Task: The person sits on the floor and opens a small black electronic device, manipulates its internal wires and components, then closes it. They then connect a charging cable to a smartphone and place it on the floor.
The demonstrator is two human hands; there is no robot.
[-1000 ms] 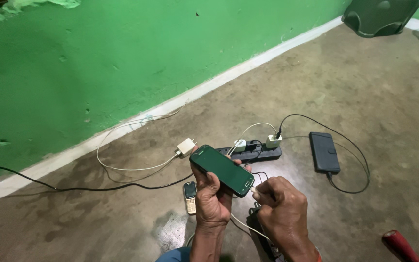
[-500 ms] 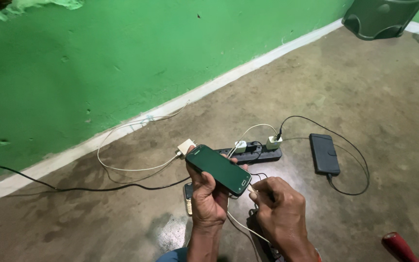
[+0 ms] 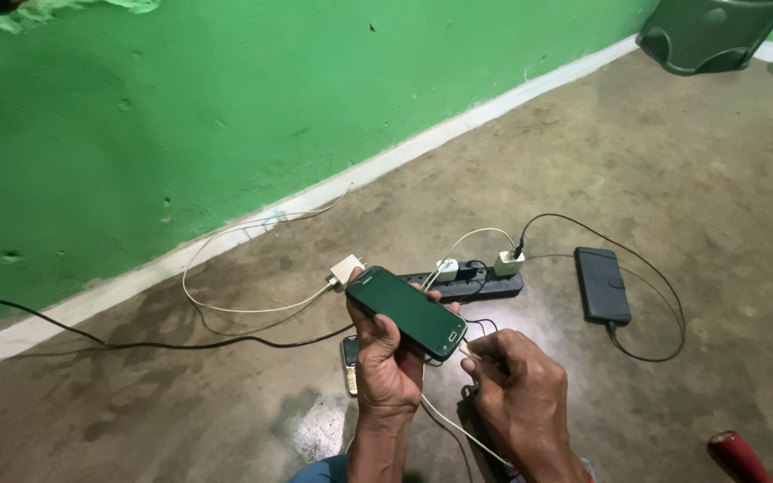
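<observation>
The left hand [image 3: 388, 362] grips a dark smartphone [image 3: 406, 311]. The right hand [image 3: 519, 394] pinches a white cable [image 3: 458, 427] at the phone's lower end, above the black power strip [image 3: 476, 283].

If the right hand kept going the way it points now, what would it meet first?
The right hand, pinching a white cable, points at the bottom edge of the dark flat smartphone held in the left hand; that edge likely comes first, though depth is unclear.

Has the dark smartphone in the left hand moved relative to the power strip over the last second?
No. The smartphone in the left hand sits just in front of the power strip, as it did earlier.
</observation>
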